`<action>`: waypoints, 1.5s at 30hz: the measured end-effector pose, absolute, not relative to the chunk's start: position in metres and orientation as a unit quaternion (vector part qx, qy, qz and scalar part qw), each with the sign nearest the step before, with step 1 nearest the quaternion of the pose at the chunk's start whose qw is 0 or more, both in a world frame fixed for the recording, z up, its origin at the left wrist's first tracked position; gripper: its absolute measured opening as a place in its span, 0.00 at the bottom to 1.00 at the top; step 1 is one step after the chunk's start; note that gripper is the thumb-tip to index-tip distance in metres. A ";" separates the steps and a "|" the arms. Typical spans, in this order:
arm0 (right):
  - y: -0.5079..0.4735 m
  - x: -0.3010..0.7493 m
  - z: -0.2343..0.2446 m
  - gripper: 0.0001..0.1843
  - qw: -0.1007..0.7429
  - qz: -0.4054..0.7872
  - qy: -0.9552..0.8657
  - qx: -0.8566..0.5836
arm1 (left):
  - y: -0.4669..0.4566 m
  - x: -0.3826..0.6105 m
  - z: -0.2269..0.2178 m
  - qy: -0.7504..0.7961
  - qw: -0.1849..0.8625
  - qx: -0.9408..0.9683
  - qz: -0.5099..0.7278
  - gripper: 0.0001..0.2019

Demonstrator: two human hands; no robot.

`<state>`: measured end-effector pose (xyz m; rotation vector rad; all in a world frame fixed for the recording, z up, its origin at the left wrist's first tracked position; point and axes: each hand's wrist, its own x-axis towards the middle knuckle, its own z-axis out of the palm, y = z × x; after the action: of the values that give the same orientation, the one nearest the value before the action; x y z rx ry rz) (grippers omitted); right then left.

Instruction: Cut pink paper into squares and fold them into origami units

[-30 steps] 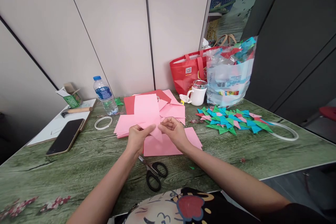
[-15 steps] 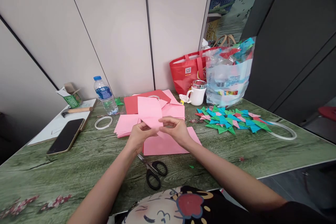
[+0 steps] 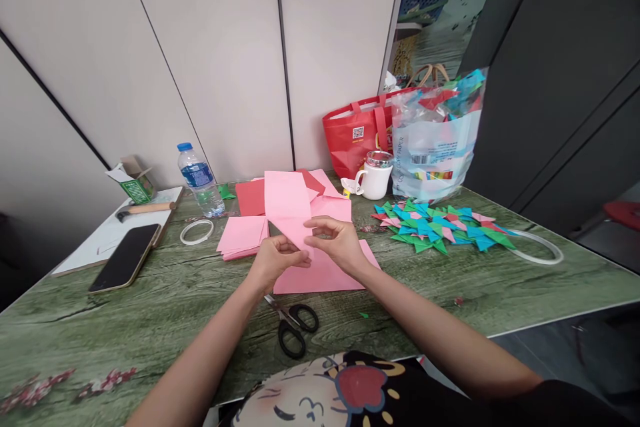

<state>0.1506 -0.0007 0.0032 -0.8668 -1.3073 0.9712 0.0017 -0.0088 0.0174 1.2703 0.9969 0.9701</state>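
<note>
I hold a pink paper sheet (image 3: 287,203) upright above the green wood-grain table (image 3: 150,300). My left hand (image 3: 275,260) pinches its lower edge from the left. My right hand (image 3: 340,243) pinches the same lower part from the right, fingers curled. Under my hands lies a flat pink sheet (image 3: 325,273), and a stack of pink sheets (image 3: 243,237) sits to the left. Red sheets (image 3: 250,197) lie behind them. Black-handled scissors (image 3: 293,323) rest just in front of my left wrist.
A pile of folded green, blue and pink triangles (image 3: 440,227) lies at right beside a white ring (image 3: 537,247). Behind stand a white mug (image 3: 375,180), a clear bag of paper (image 3: 433,140) and a red bag (image 3: 353,137). A bottle (image 3: 200,180), small ring (image 3: 197,232), phone (image 3: 125,257) and hammer (image 3: 143,210) sit left.
The held pink sheet has risen and stands taller behind my fingers. My two hands have drawn closer together on its lower edge and shifted slightly right.
</note>
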 end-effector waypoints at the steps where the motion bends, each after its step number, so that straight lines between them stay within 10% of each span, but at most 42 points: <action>1: -0.001 0.151 0.003 0.14 0.603 0.419 -0.566 -0.375 | -0.009 0.002 0.017 0.431 0.587 0.543 0.419 0.14; 45: -0.005 0.160 0.011 0.29 0.482 0.464 -0.691 -0.276 | 0.001 -0.017 0.029 0.458 0.565 0.558 0.400 0.14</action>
<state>0.1602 -0.0053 0.0106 -0.6717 -1.6836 1.1316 -0.0174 0.0011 0.0294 1.3134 1.0767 0.9408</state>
